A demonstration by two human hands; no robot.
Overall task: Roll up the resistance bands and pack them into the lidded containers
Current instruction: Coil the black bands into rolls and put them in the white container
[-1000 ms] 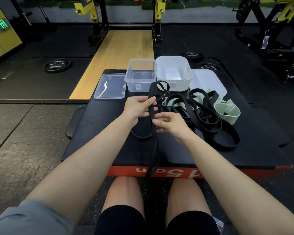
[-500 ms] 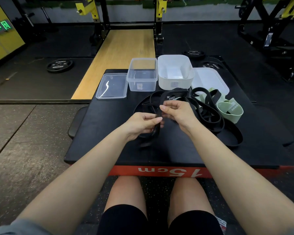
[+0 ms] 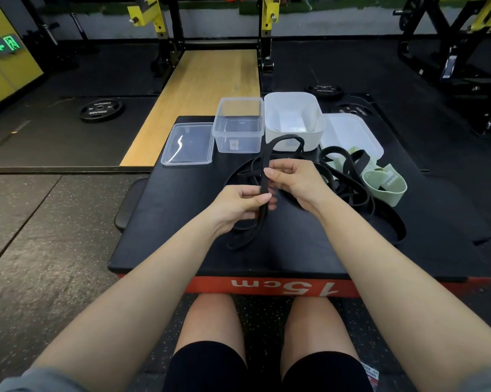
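Observation:
Both hands hold one long black resistance band (image 3: 265,159) above the black padded platform (image 3: 165,222). My left hand (image 3: 238,205) pinches the band low, and its tail hangs in loops on the pad. My right hand (image 3: 292,179) grips it higher, with a loop rising in front of the white container (image 3: 293,120). A clear container (image 3: 238,125) stands open beside it. More black bands (image 3: 349,182) and a pale green band (image 3: 385,183) lie in a heap to the right.
A clear lid (image 3: 187,148) lies left of the clear container and a white lid (image 3: 351,134) right of the white one. Beyond the platform run a wooden lifting strip (image 3: 204,91) and rack uprights. Weight plates (image 3: 101,108) lie on the floor.
The band's upper loop has been raised toward the containers. My right hand has moved up and slightly right along the band, and my left hand has shifted close under it.

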